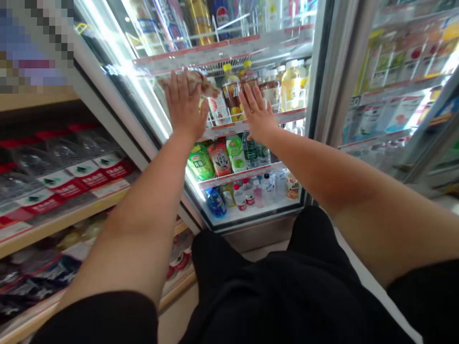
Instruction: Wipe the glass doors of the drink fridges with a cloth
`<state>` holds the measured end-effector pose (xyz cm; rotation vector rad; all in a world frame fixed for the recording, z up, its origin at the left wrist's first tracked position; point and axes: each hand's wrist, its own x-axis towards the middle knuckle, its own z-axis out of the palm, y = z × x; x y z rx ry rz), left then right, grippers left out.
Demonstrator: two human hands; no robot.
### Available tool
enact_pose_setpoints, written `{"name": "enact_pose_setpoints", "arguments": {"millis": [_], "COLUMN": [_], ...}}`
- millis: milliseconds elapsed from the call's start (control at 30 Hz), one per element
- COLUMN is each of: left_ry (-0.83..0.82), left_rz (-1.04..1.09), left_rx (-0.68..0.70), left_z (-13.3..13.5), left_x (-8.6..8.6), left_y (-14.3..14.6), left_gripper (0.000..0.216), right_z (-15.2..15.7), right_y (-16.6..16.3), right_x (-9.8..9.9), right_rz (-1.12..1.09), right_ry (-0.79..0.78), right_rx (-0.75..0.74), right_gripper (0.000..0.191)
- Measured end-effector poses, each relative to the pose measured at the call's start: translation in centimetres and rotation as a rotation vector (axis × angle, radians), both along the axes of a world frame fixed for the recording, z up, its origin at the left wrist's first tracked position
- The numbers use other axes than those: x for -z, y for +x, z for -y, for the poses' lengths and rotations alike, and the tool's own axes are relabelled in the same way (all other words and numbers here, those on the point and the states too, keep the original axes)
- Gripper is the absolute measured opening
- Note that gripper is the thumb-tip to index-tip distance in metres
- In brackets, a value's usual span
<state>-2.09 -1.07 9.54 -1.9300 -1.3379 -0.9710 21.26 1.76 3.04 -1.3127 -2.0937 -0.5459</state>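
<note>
My left hand [184,107] holds a crumpled, brown-and-cream cloth [202,83] pressed against the glass door [247,59] of a drinks fridge. Its fingers lie stretched over the cloth, and part of the cloth is hidden beneath them. To the right, my right hand [260,114] is open, palm toward the same glass, with fingers spread and nothing in it. It appears to rest on the pane; a ring shows on one finger. Behind the glass, bottles with yellow caps [231,86] stand between my two hands.
Shelves of bottled drinks [236,153] fill the fridge behind the door. A metal door frame [328,95] separates it from another stocked fridge [387,71] at right. Close by on the left, a wooden shelf [64,215] carries red-capped bottles [53,148]. My knees are near the fridge base [263,234].
</note>
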Motion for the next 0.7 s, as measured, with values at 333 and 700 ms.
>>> {"name": "enact_pose_setpoints", "arguments": {"millis": [333, 700], "left_ry": [0.028, 0.061], "left_rz": [0.021, -0.033], "left_rx": [0.04, 0.067], "left_z": [0.4, -0.6], "left_x": [0.2, 6.6], "left_y": [-3.1, -3.5], "left_gripper": [0.073, 0.073], "right_z": [0.9, 1.9], "right_y": [-0.1, -0.2], "right_x": [-0.3, -0.6], "right_rz": [0.038, 0.03], "right_ry": [-0.007, -0.031], "right_rx": [0.061, 0.075], "right_gripper": [0.127, 0.12]}}
